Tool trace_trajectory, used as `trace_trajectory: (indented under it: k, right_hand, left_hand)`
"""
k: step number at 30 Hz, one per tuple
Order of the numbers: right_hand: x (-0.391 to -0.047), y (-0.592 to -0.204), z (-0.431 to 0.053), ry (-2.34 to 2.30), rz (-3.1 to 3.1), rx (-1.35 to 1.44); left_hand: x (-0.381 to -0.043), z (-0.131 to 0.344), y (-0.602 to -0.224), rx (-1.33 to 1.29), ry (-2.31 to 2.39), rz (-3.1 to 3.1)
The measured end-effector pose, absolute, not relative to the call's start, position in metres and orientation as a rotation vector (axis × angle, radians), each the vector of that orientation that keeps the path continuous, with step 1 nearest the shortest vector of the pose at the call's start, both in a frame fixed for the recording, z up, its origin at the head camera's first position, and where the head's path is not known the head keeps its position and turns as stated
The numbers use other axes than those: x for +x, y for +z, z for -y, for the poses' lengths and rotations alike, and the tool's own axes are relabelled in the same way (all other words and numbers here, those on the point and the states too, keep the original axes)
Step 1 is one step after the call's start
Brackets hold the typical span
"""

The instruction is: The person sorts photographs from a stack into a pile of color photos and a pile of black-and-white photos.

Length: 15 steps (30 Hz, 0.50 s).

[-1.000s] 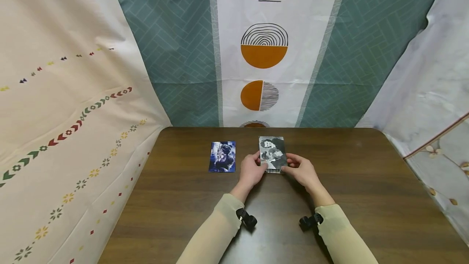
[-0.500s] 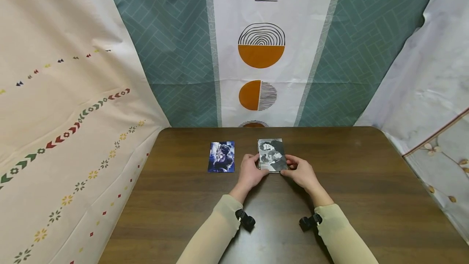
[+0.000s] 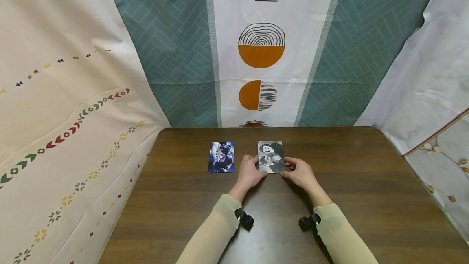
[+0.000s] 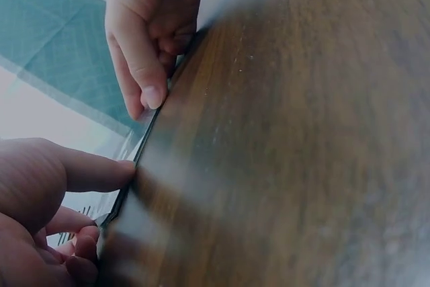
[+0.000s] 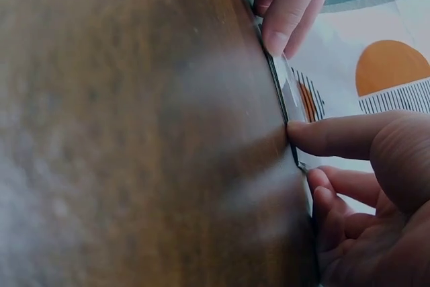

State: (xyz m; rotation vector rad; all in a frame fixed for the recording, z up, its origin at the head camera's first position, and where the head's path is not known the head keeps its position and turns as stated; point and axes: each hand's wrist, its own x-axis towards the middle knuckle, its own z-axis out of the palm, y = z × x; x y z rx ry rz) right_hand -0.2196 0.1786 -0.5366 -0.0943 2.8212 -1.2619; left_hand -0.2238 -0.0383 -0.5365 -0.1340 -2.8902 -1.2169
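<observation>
A black-and-white photo card (image 3: pixel 270 156) lies on the brown table, its picture facing up. My left hand (image 3: pixel 249 173) holds its near left corner, thumb at the near edge and fingers by the side. At the near right corner my right hand (image 3: pixel 300 172) holds it the same way. In the left wrist view the card's edge is a thin dark line, with the left thumb (image 4: pixel 101 171) touching it. The right thumb (image 5: pixel 336 136) touches that edge in the right wrist view. To the left lies a blue-and-white photo card (image 3: pixel 221 157), apart from both hands.
The wooden table (image 3: pixel 183 215) has rounded far corners. Behind it hangs a green and white cloth (image 3: pixel 176 52) with orange circles. Pale patterned cloths hang at the left (image 3: pixel 73 113) and right (image 3: pixel 421 93) sides.
The black-and-white card has slid toward me, and its near edge now covers the strip of another card that showed beneath it. Both hands have barely moved. The blue card lies still.
</observation>
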Motion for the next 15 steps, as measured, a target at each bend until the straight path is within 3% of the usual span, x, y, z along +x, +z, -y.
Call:
trace_trajectory:
  k: [15]
  right_hand:
    - [-0.2187, -0.5349, -0.1781, -1.206, -2.817, -0.066]
  left_hand:
    - [-0.2222, 0.0388, -0.5394, -0.149, -1.163, 2.911]
